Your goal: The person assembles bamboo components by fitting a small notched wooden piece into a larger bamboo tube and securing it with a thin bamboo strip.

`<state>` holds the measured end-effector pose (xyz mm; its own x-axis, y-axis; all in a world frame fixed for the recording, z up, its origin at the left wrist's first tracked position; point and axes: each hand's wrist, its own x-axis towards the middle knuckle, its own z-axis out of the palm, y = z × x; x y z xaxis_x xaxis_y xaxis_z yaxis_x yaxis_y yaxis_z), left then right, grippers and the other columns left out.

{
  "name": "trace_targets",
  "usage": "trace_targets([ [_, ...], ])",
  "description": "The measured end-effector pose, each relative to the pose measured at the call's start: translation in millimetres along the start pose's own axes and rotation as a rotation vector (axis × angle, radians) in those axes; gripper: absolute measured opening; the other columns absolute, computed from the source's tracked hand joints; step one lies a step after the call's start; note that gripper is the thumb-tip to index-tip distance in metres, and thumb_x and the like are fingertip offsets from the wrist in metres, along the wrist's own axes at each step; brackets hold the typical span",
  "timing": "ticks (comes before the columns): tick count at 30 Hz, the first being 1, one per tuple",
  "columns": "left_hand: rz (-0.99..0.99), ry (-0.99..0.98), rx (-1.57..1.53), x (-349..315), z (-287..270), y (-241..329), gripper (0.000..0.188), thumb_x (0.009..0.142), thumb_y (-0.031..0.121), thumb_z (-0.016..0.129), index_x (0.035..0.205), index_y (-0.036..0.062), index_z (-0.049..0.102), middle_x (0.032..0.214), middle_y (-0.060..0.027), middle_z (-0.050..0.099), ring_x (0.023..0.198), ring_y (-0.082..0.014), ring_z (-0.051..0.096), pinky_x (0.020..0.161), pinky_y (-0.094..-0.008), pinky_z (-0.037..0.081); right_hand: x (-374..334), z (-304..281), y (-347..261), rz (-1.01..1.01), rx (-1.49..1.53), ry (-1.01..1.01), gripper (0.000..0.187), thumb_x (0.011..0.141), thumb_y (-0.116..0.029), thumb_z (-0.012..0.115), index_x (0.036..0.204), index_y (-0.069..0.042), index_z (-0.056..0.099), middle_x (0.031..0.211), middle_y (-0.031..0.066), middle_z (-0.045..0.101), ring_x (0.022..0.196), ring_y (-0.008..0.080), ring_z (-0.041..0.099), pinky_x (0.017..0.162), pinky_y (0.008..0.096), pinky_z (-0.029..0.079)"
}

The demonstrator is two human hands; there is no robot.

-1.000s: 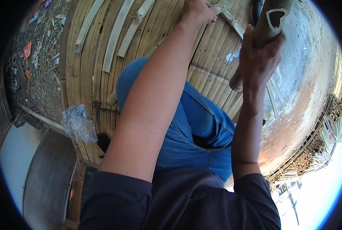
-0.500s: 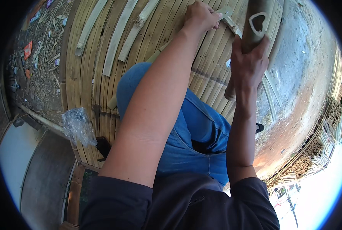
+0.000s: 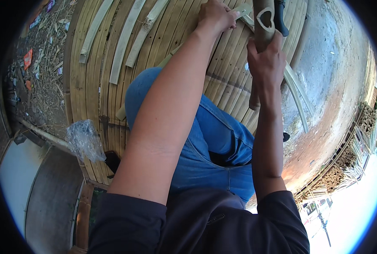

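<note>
Near the top of the head view, my left hand [image 3: 216,17] is closed around a flat, pale greenish strip [image 3: 243,10], whose end sticks out to the right past my thumb. My right hand [image 3: 266,61] grips the lower part of a bamboo tube [image 3: 263,37] with a heart-shaped opening in its side. The tube points away from me, and its far end runs out of the picture. Beyond the strip, a pale split bamboo piece [image 3: 248,22] lies close to the tube. A brown rounded piece [image 3: 254,101] shows under my right wrist.
I sit on a bamboo slat platform [image 3: 91,80]. Several split bamboo strips [image 3: 123,51] lie on its left; thin strips [image 3: 296,97] jut over its right edge. A black curved object [image 3: 281,21] is beside the tube. A clear plastic bag [image 3: 85,139] lies lower left.
My right hand and the bamboo tube have shifted left, closer to my left hand. The black curved object now shows beside the tube. The whole view has moved slightly.
</note>
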<state>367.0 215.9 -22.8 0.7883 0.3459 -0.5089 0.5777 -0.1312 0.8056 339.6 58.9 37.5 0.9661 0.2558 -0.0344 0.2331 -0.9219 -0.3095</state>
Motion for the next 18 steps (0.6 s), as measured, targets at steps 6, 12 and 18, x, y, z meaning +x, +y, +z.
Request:
trace_targets([
  [6,0.049,-0.061,0.023,5,-5,-1,0.031,0.088,0.029,0.076,0.075,0.0008,0.075,0.066,-0.0101,0.072,0.055,-0.0169,0.067,0.058,-0.0334,0.055,2,1,2,0.0,-0.01,0.035,0.05,0.087,-0.024,0.071,0.121,0.002,0.045,0.094,0.0331,0.067,0.084,0.0496,0.069,0.074,0.0553,0.055],
  [12,-0.03,-0.038,-0.087,-12,-6,-9,0.036,0.087,0.033,0.076,0.072,0.0005,0.074,0.065,-0.0117,0.072,0.06,-0.0188,0.07,0.063,-0.0354,0.056,-1,-25,-21,-0.095,0.285,0.414,0.054,0.085,-0.02,0.074,0.124,0.002,0.043,0.094,0.0332,0.068,0.085,0.049,0.07,0.074,0.0537,0.057],
  [18,0.096,0.012,-0.011,10,-6,-20,0.027,0.09,0.022,0.072,0.074,-0.0004,0.075,0.068,-0.0123,0.072,0.065,-0.0198,0.071,0.065,-0.0378,0.055,0,-36,-20,0.017,0.268,0.2,0.062,0.084,-0.027,0.078,0.13,0.002,0.05,0.103,0.0302,0.069,0.093,0.044,0.071,0.082,0.0503,0.054],
])
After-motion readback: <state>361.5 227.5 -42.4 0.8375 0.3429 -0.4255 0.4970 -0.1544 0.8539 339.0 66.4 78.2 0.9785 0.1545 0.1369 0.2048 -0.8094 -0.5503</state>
